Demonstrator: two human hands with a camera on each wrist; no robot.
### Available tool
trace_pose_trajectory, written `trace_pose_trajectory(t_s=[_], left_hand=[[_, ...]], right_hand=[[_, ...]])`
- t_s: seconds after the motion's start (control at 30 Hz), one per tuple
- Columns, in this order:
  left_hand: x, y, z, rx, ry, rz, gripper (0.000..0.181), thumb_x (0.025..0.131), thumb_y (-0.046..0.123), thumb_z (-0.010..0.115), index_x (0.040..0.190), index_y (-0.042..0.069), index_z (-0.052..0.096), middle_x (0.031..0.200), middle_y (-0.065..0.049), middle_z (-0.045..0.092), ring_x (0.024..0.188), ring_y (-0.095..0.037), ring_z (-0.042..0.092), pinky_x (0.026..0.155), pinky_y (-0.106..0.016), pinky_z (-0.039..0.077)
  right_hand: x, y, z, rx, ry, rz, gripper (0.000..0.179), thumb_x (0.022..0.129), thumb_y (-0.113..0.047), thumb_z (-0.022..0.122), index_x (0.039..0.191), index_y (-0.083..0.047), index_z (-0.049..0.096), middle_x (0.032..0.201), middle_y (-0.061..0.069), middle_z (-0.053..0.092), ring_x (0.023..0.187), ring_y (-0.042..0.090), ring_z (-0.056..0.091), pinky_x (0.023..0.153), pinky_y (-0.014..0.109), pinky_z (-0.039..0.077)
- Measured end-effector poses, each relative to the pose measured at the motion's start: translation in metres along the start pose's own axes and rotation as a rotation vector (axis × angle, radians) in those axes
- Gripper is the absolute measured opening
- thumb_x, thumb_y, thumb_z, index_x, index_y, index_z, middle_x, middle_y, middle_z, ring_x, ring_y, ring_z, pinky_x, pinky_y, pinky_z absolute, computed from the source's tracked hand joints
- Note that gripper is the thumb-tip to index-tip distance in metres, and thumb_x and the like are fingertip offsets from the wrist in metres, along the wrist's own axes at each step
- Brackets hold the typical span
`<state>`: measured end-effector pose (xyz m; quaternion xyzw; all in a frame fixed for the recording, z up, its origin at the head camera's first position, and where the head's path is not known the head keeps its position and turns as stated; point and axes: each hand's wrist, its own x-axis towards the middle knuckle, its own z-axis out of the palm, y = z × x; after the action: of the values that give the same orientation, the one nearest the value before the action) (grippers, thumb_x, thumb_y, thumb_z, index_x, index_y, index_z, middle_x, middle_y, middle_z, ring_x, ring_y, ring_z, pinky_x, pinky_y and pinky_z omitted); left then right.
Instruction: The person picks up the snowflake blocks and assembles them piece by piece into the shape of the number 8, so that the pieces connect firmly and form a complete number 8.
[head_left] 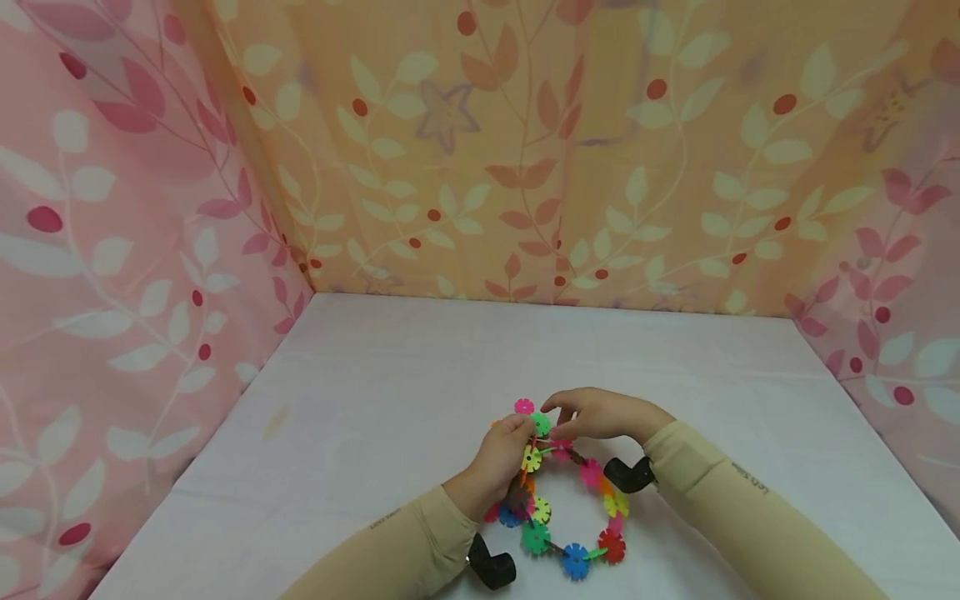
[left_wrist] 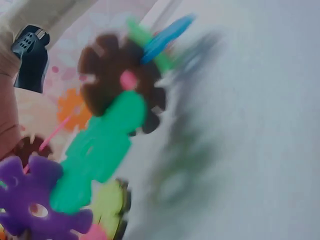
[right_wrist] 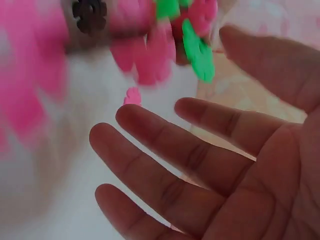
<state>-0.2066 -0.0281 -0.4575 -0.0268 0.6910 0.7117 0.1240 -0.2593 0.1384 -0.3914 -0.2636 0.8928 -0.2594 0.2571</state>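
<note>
A ring-shaped chain of colourful notched plastic snowflake discs [head_left: 576,562] hangs low over the front of the table. My left hand [head_left: 491,467] grips its upper left part, thumb on top, near a green disc [head_left: 540,424] and a pink disc [head_left: 524,406]. Just right of there is my right hand [head_left: 603,412]; in the right wrist view its fingers [right_wrist: 195,155] are spread and relaxed, holding nothing, below blurred pink discs and a green disc [right_wrist: 200,52]. The left wrist view shows a brown disc [left_wrist: 107,75], teal discs [left_wrist: 95,150] and a purple disc [left_wrist: 50,192]; the left fingers are hidden there.
A white cloth covers the table [head_left: 360,375]. Floral curtains stand behind it [head_left: 480,167] and along both sides. Black wrist devices [head_left: 491,567] sit at both sleeve cuffs, close to the chain.
</note>
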Motion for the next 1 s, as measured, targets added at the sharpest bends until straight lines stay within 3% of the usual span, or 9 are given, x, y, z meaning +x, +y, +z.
trace_pose_trajectory(t_s=[0.13, 0.27, 0.37, 0.43, 0.5, 0.6, 0.77, 0.9, 1.0], left_hand=[[0.003, -0.002, 0.01, -0.1, 0.071, 0.024, 0.023, 0.099, 0.019, 0.033, 0.086, 0.004, 0.044, 0.081, -0.006, 0.051, 0.07, -0.017, 0.05, 0.059, -0.025, 0.043], [0.003, -0.004, 0.021, -0.226, 0.103, 0.039, 0.017, 0.1, 0.019, 0.03, 0.1, 0.006, 0.041, 0.101, -0.008, 0.044, 0.1, -0.025, 0.045, 0.081, -0.036, 0.04], [0.002, -0.007, 0.027, -0.328, 0.112, 0.042, 0.02, 0.1, 0.021, 0.03, 0.112, 0.007, 0.039, 0.124, -0.011, 0.033, 0.127, -0.032, 0.022, 0.101, -0.049, 0.022], [0.001, -0.009, 0.029, -0.385, 0.097, 0.047, 0.028, 0.1, 0.028, 0.031, 0.118, 0.007, 0.036, 0.132, -0.013, 0.029, 0.132, -0.034, 0.014, 0.106, -0.053, 0.014], [0.001, -0.008, 0.03, -0.409, 0.066, 0.047, 0.037, 0.099, 0.036, 0.031, 0.123, 0.008, 0.034, 0.134, -0.013, 0.031, 0.131, -0.034, 0.018, 0.107, -0.051, 0.016], [0.001, -0.006, 0.026, -0.416, -0.033, 0.033, 0.053, 0.097, 0.048, 0.03, 0.133, 0.009, 0.025, 0.14, -0.014, 0.03, 0.133, -0.033, 0.021, 0.107, -0.051, 0.019], [-0.006, -0.004, 0.004, -0.363, -0.169, -0.067, 0.075, 0.092, 0.056, 0.036, 0.144, 0.007, 0.013, 0.145, -0.023, 0.024, 0.132, -0.038, 0.026, 0.106, -0.051, 0.02], [-0.017, -0.005, -0.019, -0.319, -0.234, -0.137, 0.064, 0.094, 0.044, 0.041, 0.137, 0.0, 0.027, 0.126, -0.025, 0.048, 0.117, -0.037, 0.049, 0.1, -0.046, 0.035], [-0.025, -0.006, -0.031, -0.279, -0.37, -0.189, 0.043, 0.095, 0.029, 0.041, 0.123, -0.003, 0.043, 0.11, -0.019, 0.06, 0.103, -0.031, 0.06, 0.09, -0.042, 0.045]], right_hand=[[-0.001, -0.005, 0.009, -0.014, 0.03, 0.021, 0.043, 0.08, -0.034, 0.069, 0.118, -0.017, 0.056, 0.088, -0.002, 0.06, 0.075, 0.015, 0.055, 0.067, 0.032, 0.047], [0.001, -0.004, 0.017, -0.043, 0.084, -0.049, 0.028, 0.086, -0.035, 0.062, 0.104, -0.014, 0.057, 0.082, -0.001, 0.056, 0.073, 0.016, 0.05, 0.061, 0.031, 0.044], [0.002, -0.001, 0.021, -0.06, 0.095, -0.116, 0.027, 0.088, -0.034, 0.059, 0.103, -0.012, 0.056, 0.086, -0.001, 0.056, 0.079, 0.017, 0.05, 0.069, 0.034, 0.045], [0.002, 0.002, 0.024, -0.039, 0.081, -0.13, 0.037, 0.086, -0.036, 0.06, 0.112, -0.01, 0.055, 0.097, 0.0, 0.057, 0.088, 0.018, 0.052, 0.079, 0.038, 0.046], [0.002, 0.004, 0.028, -0.03, 0.078, -0.125, 0.049, 0.083, -0.04, 0.062, 0.12, -0.01, 0.051, 0.106, -0.001, 0.056, 0.095, 0.017, 0.052, 0.086, 0.041, 0.045], [0.002, 0.007, 0.031, -0.066, 0.1, -0.106, 0.056, 0.079, -0.044, 0.066, 0.122, -0.014, 0.049, 0.107, -0.002, 0.056, 0.095, 0.017, 0.052, 0.083, 0.043, 0.047], [-0.001, 0.019, 0.03, -0.107, 0.099, -0.121, 0.039, 0.079, -0.042, 0.067, 0.106, -0.02, 0.05, 0.088, -0.005, 0.055, 0.084, 0.014, 0.052, 0.076, 0.038, 0.046], [-0.009, 0.03, 0.026, -0.063, 0.053, -0.142, 0.033, 0.079, -0.041, 0.067, 0.099, -0.022, 0.049, 0.079, -0.004, 0.05, 0.079, 0.013, 0.049, 0.069, 0.032, 0.043], [-0.017, 0.036, 0.022, -0.058, 0.049, -0.146, 0.031, 0.079, -0.039, 0.067, 0.099, -0.022, 0.049, 0.079, -0.005, 0.048, 0.079, 0.012, 0.048, 0.067, 0.03, 0.041]])
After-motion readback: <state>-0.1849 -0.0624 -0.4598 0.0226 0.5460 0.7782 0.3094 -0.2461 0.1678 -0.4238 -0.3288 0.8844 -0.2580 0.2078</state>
